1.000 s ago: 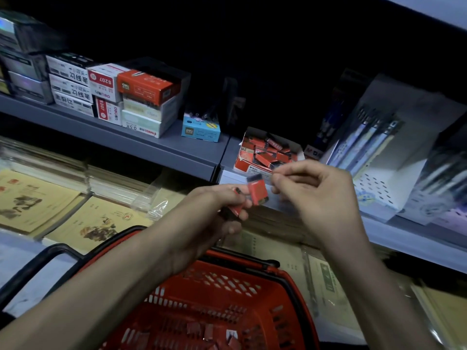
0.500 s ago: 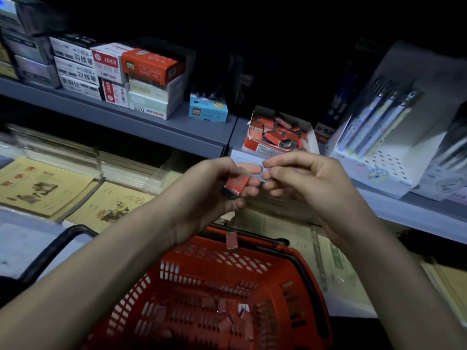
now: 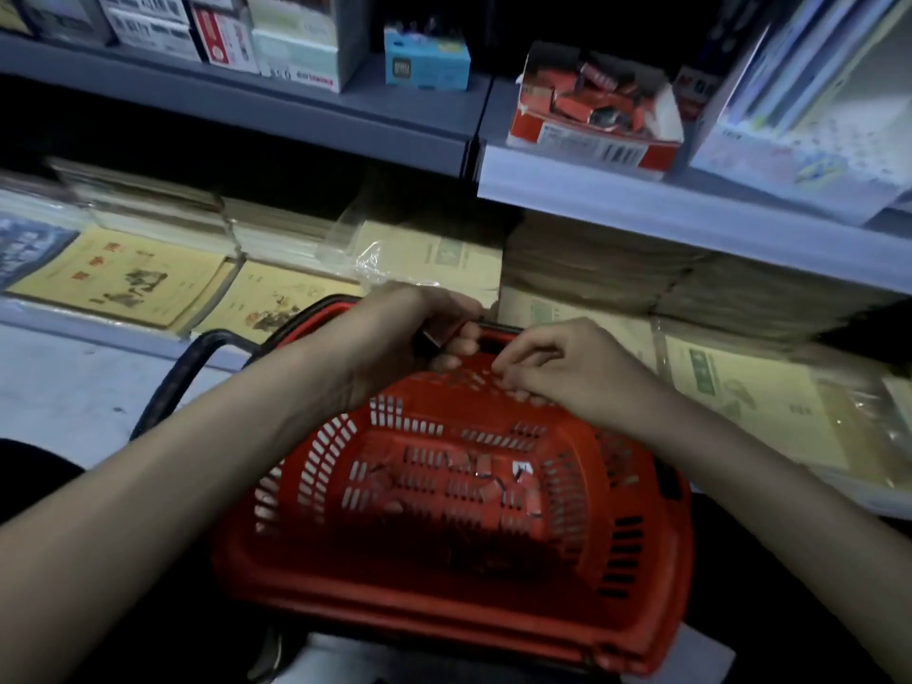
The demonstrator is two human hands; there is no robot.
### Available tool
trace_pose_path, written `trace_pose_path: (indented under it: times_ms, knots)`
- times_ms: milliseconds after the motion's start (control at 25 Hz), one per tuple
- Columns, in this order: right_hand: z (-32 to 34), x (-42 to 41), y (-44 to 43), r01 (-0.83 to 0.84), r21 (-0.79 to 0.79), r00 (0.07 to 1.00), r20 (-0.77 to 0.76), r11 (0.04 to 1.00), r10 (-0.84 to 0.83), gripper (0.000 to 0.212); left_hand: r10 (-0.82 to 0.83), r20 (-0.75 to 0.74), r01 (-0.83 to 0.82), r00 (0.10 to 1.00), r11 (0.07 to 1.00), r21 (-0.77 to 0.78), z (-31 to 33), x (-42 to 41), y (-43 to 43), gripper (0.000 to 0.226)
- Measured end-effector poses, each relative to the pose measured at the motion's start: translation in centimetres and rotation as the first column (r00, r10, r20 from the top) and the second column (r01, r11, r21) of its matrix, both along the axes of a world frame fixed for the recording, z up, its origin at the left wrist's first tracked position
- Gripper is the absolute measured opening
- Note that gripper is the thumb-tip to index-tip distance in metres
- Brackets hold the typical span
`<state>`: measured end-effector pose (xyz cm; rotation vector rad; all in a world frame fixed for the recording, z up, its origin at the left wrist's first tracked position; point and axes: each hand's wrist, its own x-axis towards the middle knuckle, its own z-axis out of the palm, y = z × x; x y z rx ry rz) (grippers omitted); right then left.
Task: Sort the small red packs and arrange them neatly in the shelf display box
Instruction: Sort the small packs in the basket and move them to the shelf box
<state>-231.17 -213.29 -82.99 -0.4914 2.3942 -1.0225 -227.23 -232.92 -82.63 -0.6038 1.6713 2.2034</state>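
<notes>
My left hand (image 3: 395,338) grips a small stack of red packs (image 3: 435,339) just above the far rim of the red shopping basket (image 3: 444,589). My right hand (image 3: 562,370) hovers over the basket's far wall with its fingers bent downward; whether they pinch anything is hidden. Several small red packs (image 3: 474,478) lie loose on the basket floor. On the upper shelf stands the red-and-white display box (image 3: 592,143), with red packs (image 3: 587,103) jumbled inside it.
A blue carton (image 3: 427,66) and stacked white boxes (image 3: 296,56) sit left of the display box, a pen display (image 3: 799,116) to its right. Yellow notebooks (image 3: 123,278) and paper stacks fill the lower shelf behind the basket. The basket's black handle (image 3: 168,387) hangs down at the left.
Both hands have dropped from shelf height to the basket's far rim. A red pack that my right hand pinched one second ago is gone from it; one fell toward the basket.
</notes>
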Motion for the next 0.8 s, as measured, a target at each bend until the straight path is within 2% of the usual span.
trace_pose_path:
  times_ms: [120, 240, 360, 520, 560, 600, 680, 720, 800]
  knots:
    - [-5.5, 0.5, 0.0, -0.068, 0.126, 0.998, 0.006, 0.990, 0.068, 0.015, -0.019, 0.097, 0.032, 0.995, 0.992, -0.125, -3.1, 1.9, -0.6, 0.023]
    - [-12.9, 0.8, -0.9, -0.174, 0.330, 0.984, 0.015, 0.928, 0.179, 0.017, -0.010, 0.172, 0.047, 0.985, 0.976, -0.212, -5.8, 3.3, -1.7, 0.027]
    - [-21.0, 0.3, -2.4, -0.298, 0.542, 0.944, 0.047, 0.786, 0.326, 0.036, 0.034, 0.221, 0.028, 0.975, 0.962, -0.273, -8.5, 4.1, -3.4, 0.027]
    - [-28.6, 0.8, -2.4, -0.463, 0.727, 0.858, 0.225, 0.506, 0.461, 0.087, 0.109, 0.336, 0.009, 0.935, 0.944, -0.330, -12.5, 5.5, -5.6, 0.026]
    - [-29.9, 1.5, -2.8, -0.469, 0.746, 0.839, 0.208, 0.473, 0.504, 0.091, 0.116, 0.350, 0.012, 0.930, 0.939, -0.344, -13.4, 5.9, -6.0, 0.025]
    - [-30.6, 2.3, -3.7, -0.458, 0.748, 0.815, 0.137, 0.480, 0.563, 0.092, 0.125, 0.356, 0.012, 0.926, 0.934, -0.358, -14.1, 6.2, -6.4, 0.024]
    - [-31.3, 3.6, -6.4, -0.455, 0.703, 0.731, -0.056, 0.546, 0.680, 0.095, 0.136, 0.367, 0.012, 0.920, 0.927, -0.374, -14.9, 6.7, -7.0, 0.025]
    - [-31.6, 3.9, -7.9, -0.503, 0.665, 0.679, -0.092, 0.552, 0.728, 0.096, 0.141, 0.382, 0.016, 0.913, 0.924, -0.381, -15.3, 6.8, -7.3, 0.027]
    - [-33.1, 4.2, -10.4, -0.625, 0.624, 0.578, -0.035, 0.469, 0.815, 0.094, 0.158, 0.407, 0.019, 0.900, 0.917, -0.397, -15.9, 6.9, -7.7, 0.030]
